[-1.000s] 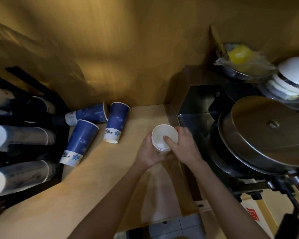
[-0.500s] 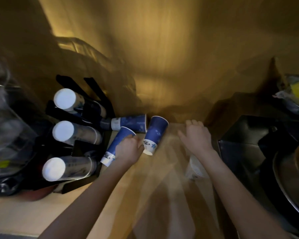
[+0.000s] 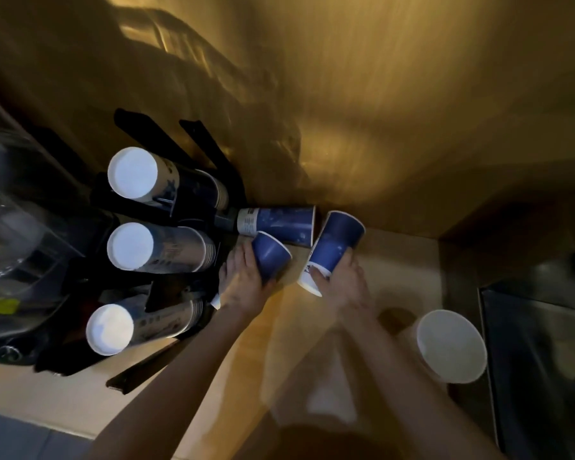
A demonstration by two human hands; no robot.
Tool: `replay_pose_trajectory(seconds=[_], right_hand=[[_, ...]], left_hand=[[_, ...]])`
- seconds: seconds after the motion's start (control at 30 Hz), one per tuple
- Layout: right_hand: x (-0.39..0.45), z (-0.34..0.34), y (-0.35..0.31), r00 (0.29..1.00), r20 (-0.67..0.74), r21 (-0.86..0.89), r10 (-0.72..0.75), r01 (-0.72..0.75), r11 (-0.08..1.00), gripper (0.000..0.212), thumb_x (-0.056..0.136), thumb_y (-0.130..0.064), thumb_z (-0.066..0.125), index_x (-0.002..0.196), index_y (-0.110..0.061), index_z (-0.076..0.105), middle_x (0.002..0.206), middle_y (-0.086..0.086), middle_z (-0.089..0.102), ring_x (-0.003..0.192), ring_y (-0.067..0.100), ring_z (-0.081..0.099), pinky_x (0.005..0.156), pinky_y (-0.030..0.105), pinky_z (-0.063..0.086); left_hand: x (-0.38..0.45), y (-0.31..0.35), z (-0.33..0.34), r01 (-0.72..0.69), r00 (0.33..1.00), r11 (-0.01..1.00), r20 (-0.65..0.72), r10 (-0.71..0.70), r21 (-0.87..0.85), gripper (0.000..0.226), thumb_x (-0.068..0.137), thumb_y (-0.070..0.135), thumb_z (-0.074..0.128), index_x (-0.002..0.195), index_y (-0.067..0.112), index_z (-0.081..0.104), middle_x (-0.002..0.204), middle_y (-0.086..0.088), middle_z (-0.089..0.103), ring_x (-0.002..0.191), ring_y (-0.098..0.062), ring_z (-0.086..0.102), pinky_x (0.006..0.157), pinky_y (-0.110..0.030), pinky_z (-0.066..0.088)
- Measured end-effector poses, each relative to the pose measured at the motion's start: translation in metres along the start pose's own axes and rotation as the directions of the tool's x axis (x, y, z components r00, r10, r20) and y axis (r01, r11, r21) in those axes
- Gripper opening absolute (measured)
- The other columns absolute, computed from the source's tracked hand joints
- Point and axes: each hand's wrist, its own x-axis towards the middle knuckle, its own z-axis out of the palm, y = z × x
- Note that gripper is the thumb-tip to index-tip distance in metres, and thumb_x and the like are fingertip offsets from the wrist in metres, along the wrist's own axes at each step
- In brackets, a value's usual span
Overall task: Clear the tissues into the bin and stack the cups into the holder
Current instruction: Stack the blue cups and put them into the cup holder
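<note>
Hands gripped two of three loose blue cups.
Left hand (image 3: 243, 287) held one cup (image 3: 270, 255), right hand (image 3: 344, 283) another (image 3: 334, 247); third cup (image 3: 279, 224) lay far, beside holder (image 3: 186, 197) with three stacks; white cup stack (image 3: 450, 345) near right.

Holder (image 3: 166, 207) left w/ 3 stacks; 3 cups (image 3: 279, 224) beside; bowl (image 3: 450, 346) right

A single head-worn wide-angle view looks steeply down and forward over the wooden bench (image 3: 395, 270), close enough that both forearms rise from the bottom edge into mid-frame. It faces the brown back wall (image 3: 379, 94), which fills the top half. The black cup holder (image 3: 186, 207) sits at the left, a dark metal appliance (image 3: 538, 343) at the right edge. Lines bow toward the edges, and the light is dim
</note>
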Motion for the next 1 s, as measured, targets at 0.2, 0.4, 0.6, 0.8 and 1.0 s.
replay_pose_trajectory(seconds=[0.2,0.4,0.6,0.8,1.0], right_hand=[[-0.001,0.013,0.005,0.993,-0.004,0.409,0.119,-0.108,0.906,0.083,0.076,-0.041,0.070,0.138,-0.012,0.024,0.129,0.015,0.056,0.108,0.028,0.059,0.083,0.030,0.044],[0.000,0.002,0.000,0.888,0.348,0.737,0.301,-0.458,0.497,0.049,0.070,-0.016,0.078,0.110,-0.003,0.053,0.107,0.017,0.065,0.078,0.024,0.065,0.059,0.031,0.057],[-0.008,-0.010,0.005,0.938,0.321,0.825,0.130,-0.345,0.447,0.044,0.069,0.001,0.074,0.109,-0.007,0.056,0.100,0.015,0.069,0.075,0.020,0.071,0.070,0.030,0.058],[-0.030,-0.001,0.017,0.994,0.089,0.650,-0.071,-0.004,0.760,0.076,0.053,-0.008,0.084,0.110,-0.028,0.038,0.103,-0.009,0.056,0.092,0.008,0.057,0.078,0.024,0.045],[-0.044,0.022,0.026,0.991,0.060,0.495,-0.121,0.076,0.866,0.076,0.057,-0.003,0.079,0.124,-0.012,0.043,0.110,0.002,0.056,0.102,0.016,0.055,0.085,0.032,0.049]], left_hand=[[0.000,-0.008,0.010,0.062,0.996,0.994,0.069,-0.056,-0.091,0.089,0.079,0.035,0.063,0.143,0.012,0.006,0.146,-0.017,0.026,0.130,-0.034,0.032,0.103,-0.049,0.035],[-0.001,-0.009,0.005,0.081,0.991,0.989,0.115,-0.066,-0.127,0.094,0.077,0.032,0.066,0.144,0.013,0.002,0.144,-0.018,0.027,0.128,-0.036,0.033,0.102,-0.051,0.036],[0.004,0.002,-0.021,0.187,0.978,0.926,0.146,-0.146,-0.327,0.099,0.069,0.022,0.075,0.141,0.007,0.008,0.134,-0.023,0.033,0.118,-0.041,0.041,0.097,-0.047,0.039],[-0.004,0.023,-0.073,-0.002,0.992,0.845,-0.109,-0.066,-0.535,0.092,0.063,0.020,0.080,0.137,0.008,0.027,0.131,-0.019,0.038,0.115,-0.032,0.044,0.092,-0.031,0.035],[-0.029,0.047,-0.125,-0.223,0.954,0.752,-0.297,0.037,-0.621,0.090,0.059,0.021,0.082,0.133,0.012,0.032,0.131,-0.010,0.046,0.118,-0.022,0.046,0.097,-0.039,0.045]])
